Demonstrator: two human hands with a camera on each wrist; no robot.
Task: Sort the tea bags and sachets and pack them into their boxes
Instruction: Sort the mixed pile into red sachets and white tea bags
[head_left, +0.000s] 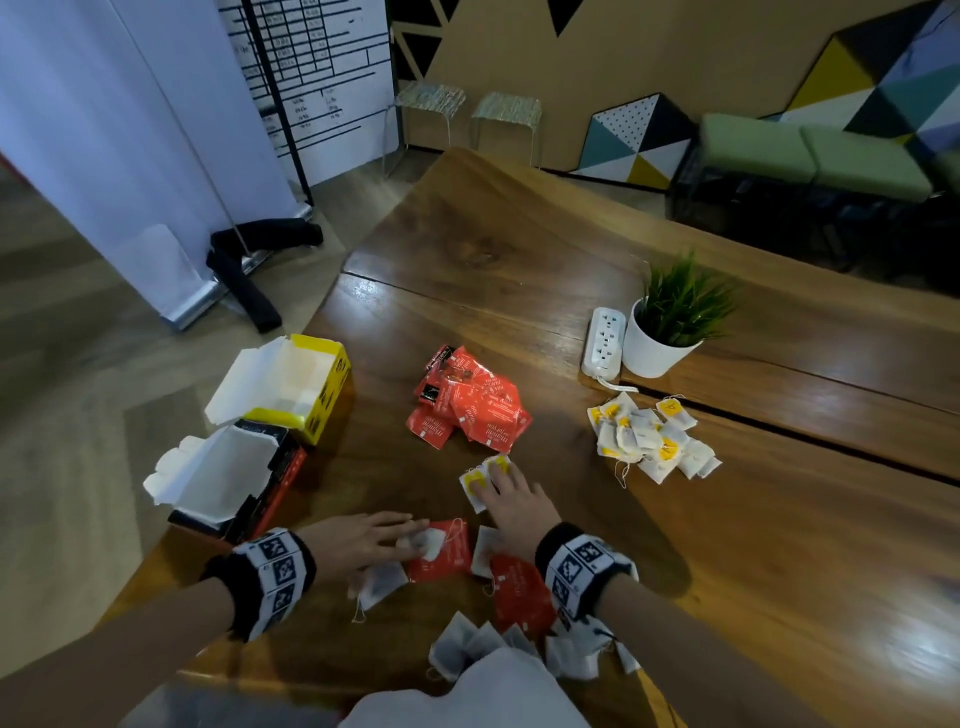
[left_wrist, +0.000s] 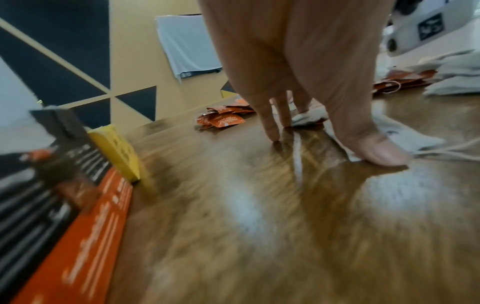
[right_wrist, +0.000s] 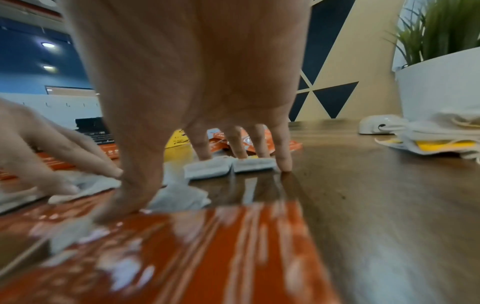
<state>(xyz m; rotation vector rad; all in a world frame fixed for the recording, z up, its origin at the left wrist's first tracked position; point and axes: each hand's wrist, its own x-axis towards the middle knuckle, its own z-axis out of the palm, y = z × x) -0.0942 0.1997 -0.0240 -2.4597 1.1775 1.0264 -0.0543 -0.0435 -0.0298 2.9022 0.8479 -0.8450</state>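
My right hand (head_left: 511, 499) lies flat with straight fingers pressing on two white tea bags with yellow tags (head_left: 480, 480), also seen as the tea bags (right_wrist: 228, 167) in the right wrist view. My left hand (head_left: 374, 535) is flat too, fingertips on a white tea bag (head_left: 428, 543) lying over a red sachet (head_left: 441, 551); its thumb (left_wrist: 374, 148) presses another tea bag (left_wrist: 405, 139). A sorted pile of red sachets (head_left: 470, 402) sits mid-table, and a pile of yellow-tagged tea bags (head_left: 649, 439) at right. An open yellow box (head_left: 296, 387) and an open black-and-red box (head_left: 234, 478) stand at left.
A white plant pot (head_left: 654, 348) and a power strip (head_left: 602, 343) stand behind the tea bag pile. More unsorted tea bags (head_left: 478, 644) and a red sachet (head_left: 519, 592) lie near the table's front edge, by my white clothing (head_left: 498, 691).
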